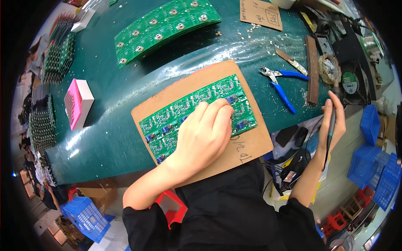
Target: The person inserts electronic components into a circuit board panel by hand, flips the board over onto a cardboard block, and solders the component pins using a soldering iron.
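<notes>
A green circuit board (167, 115) with blue parts lies on a brown fibreboard sheet (255, 140) at the table's near edge. My left hand (203, 136) rests over the board's middle, its fingers curled and pressed together near a blue part. Whatever those fingertips pinch is hidden beneath them. Off to the right, my right hand (338, 119) is closed round the dark handle of a soldering iron (332, 123), whose cable runs down along my forearm. The iron's front end points away from me, close to a round holder of silvery metal wool (329, 69).
Blue-handled cutters (282, 88), a knife (292, 61) and a brown strip (312, 69) lie between my hands on the green table (109, 138). Larger green boards (167, 27) are at the back. A pink-and-white box (81, 102) and stacked boards (42, 119) stand left.
</notes>
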A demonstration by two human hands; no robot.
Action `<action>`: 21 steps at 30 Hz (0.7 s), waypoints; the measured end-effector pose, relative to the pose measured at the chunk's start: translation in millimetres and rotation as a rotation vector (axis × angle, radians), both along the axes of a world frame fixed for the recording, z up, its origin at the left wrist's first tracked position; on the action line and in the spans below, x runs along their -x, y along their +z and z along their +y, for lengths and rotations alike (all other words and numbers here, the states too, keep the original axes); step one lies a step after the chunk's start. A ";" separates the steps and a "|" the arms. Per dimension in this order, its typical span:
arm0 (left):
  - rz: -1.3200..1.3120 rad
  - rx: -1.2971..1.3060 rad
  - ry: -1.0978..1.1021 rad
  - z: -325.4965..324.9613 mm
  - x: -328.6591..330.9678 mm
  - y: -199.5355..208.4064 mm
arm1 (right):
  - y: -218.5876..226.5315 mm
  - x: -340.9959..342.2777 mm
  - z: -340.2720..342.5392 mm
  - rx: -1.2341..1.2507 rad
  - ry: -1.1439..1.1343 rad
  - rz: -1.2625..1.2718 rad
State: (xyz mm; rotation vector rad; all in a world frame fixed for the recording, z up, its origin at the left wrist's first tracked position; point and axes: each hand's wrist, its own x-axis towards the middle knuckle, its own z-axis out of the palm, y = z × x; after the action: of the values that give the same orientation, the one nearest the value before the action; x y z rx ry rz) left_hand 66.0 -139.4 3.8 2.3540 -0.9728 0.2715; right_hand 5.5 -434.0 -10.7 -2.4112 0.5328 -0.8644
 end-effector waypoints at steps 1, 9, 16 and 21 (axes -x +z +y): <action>-0.012 0.008 0.014 6.2 -0.5 4.4 | 3.4 0.5 12.4 -0.268 -0.051 0.071; 0.139 -0.031 0.612 105.8 11.0 26.1 | -0.7 13.2 109.7 -0.031 0.586 0.070; 0.600 0.658 0.591 148.4 40.7 -19.1 | 13.2 13.0 142.5 -0.829 0.662 -0.250; 0.113 0.687 0.638 162.8 24.1 -29.0 | 45.0 9.8 173.8 -0.555 0.784 -0.362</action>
State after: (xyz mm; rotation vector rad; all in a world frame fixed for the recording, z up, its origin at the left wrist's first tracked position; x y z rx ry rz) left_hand 41.9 23.4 -25.2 1.9221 -0.0106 0.5973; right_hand -4.3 -260.2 34.3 -1.6696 -0.2822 -0.6508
